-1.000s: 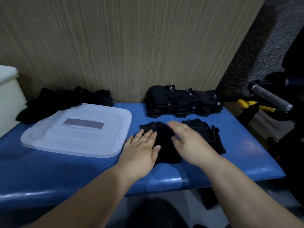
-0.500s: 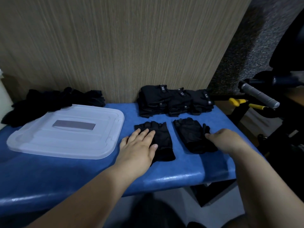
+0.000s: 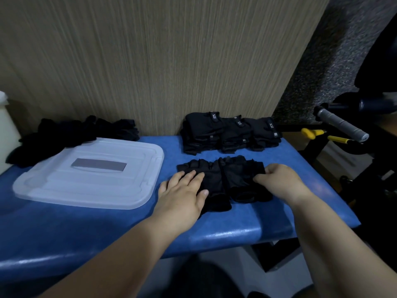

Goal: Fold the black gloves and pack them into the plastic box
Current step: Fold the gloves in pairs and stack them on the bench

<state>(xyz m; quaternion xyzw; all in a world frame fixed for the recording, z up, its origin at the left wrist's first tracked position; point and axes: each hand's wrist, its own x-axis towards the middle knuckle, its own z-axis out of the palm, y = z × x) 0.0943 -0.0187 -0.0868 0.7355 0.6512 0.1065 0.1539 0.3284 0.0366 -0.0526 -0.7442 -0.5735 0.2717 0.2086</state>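
Two black fingerless gloves lie side by side on the blue padded bench (image 3: 107, 229), touching at their inner edges. My left hand (image 3: 182, 194) rests flat, fingers apart, on the left glove (image 3: 212, 181). At the right glove (image 3: 240, 179) my right hand (image 3: 279, 181) pinches the outer edge between curled fingers. Behind them, against the wall, stands a row of folded black gloves (image 3: 229, 132) in neat stacks. A loose heap of unfolded black gloves (image 3: 71, 136) lies at the back left. The white plastic box (image 3: 6, 130) shows only as a sliver at the left edge.
A translucent plastic lid (image 3: 90, 173) lies flat on the bench left of my hands. A wood-grain wall panel (image 3: 150, 61) backs the bench. Off the right end stand dark equipment with a grey-taped handle (image 3: 341, 127) and yellow-handled parts (image 3: 315, 133).
My right hand has slid the right glove leftward, so the gap between the gloves has closed. My left hand stays flat on the left glove.
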